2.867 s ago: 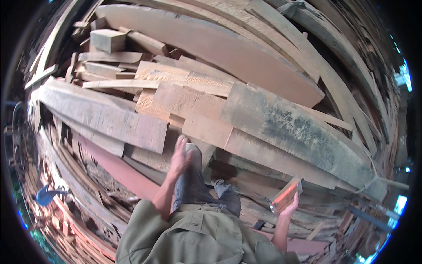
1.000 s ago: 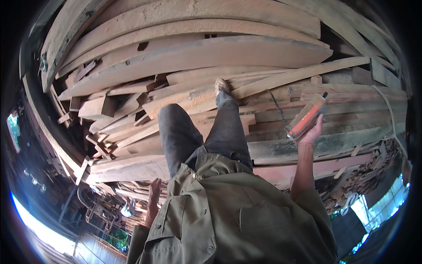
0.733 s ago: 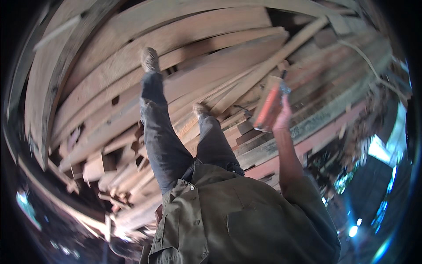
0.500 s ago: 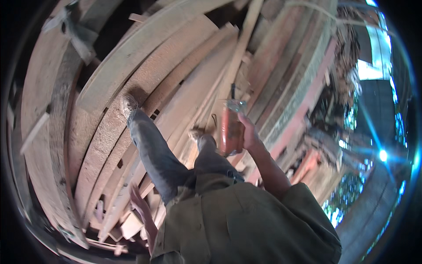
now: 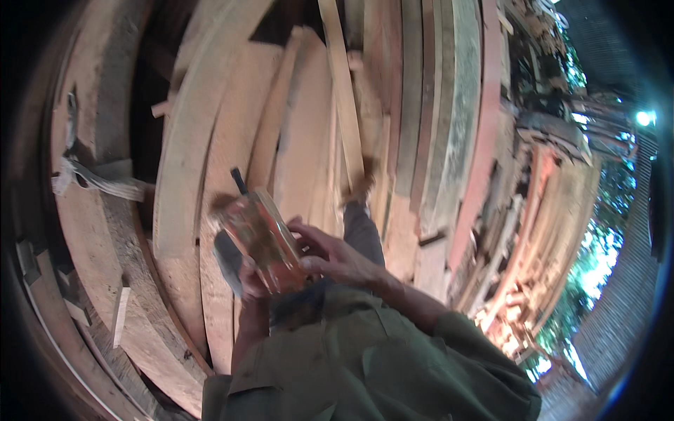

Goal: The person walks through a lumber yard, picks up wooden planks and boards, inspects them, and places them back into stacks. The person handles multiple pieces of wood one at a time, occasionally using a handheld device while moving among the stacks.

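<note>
In front of my body is a clear plastic container (image 5: 258,242) with reddish-brown contents, tilted with its top toward the upper left. A dark stick-like handle (image 5: 239,181) pokes out of its top; its lower end is hidden inside. My left hand (image 5: 253,281) is closed around the container's lower left side, partly hidden behind it. Against the right side my right hand (image 5: 335,258) presses, thumb and fingers bent onto the plastic. The container's lower end lies close to my shirt. Below it, my shoes stand on or hang over long boards (image 5: 295,147).
A narrow loose batten (image 5: 341,91) lies across the boards ahead. To the left, a thick beam (image 5: 95,231) has a pale strip of cloth or bark (image 5: 109,181) on it, beside dark gaps. Stacked planks (image 5: 456,140) and more timber (image 5: 562,231) stand on the right.
The container has come left and nearer my body and now tilts. My left hand has risen from my side to hold it. My view has turned, and my feet have shifted on the boards.
</note>
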Demonstrator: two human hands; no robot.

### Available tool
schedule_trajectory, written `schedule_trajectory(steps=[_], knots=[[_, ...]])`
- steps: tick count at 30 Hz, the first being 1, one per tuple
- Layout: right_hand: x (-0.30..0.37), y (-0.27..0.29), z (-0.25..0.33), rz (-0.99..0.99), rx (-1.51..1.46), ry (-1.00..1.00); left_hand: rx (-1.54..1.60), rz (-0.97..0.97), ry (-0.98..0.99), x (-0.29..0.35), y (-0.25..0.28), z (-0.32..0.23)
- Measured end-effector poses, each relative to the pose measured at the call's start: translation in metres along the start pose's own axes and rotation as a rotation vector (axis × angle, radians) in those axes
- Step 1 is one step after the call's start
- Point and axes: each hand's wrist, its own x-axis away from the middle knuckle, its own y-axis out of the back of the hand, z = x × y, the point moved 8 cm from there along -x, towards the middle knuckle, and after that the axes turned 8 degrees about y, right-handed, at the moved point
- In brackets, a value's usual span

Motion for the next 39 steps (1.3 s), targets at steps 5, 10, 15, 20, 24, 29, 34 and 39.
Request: schedule_trajectory(steps=[5, 10, 15, 20, 24, 29, 34, 39], knots=[[0.029, 0.092, 0.016, 0.023, 0.024, -0.011, 0.084, 0.004, 0.026, -0.068, -0.042, 0.059], [0.084, 0.135, 0.066, 0.084, 0.057, 0.106, 0.024, -0.026, -0.013, -0.105, -0.093, 0.09], [0.082, 0.151, 0.09, 0.086, 0.107, 0.138, 0.0, 0.094, -0.054, -0.126, -0.134, 0.083], [0.031, 0.157, 0.069, -0.06, 0.001, 0.071, -0.215, -0.023, -0.156, -0.128, -0.118, 0.041], [-0.03, 0.137, 0.052, -0.156, -0.183, -0.071, -0.622, 0.036, -0.19, -0.115, -0.103, -0.031], [-0.086, 0.043, 0.093, -0.07, -0.733, -0.05, -0.622, -0.095, -0.378, -0.032, -0.028, -0.168], [-0.114, -0.027, 0.145, -0.029, -0.686, -0.129, -0.185, -0.682, -0.674, 0.082, 0.128, -0.249], [-0.128, -0.013, 0.179, -0.179, -0.641, -0.072, -0.757, -1.203, -0.019, 0.144, 0.194, -0.27]])
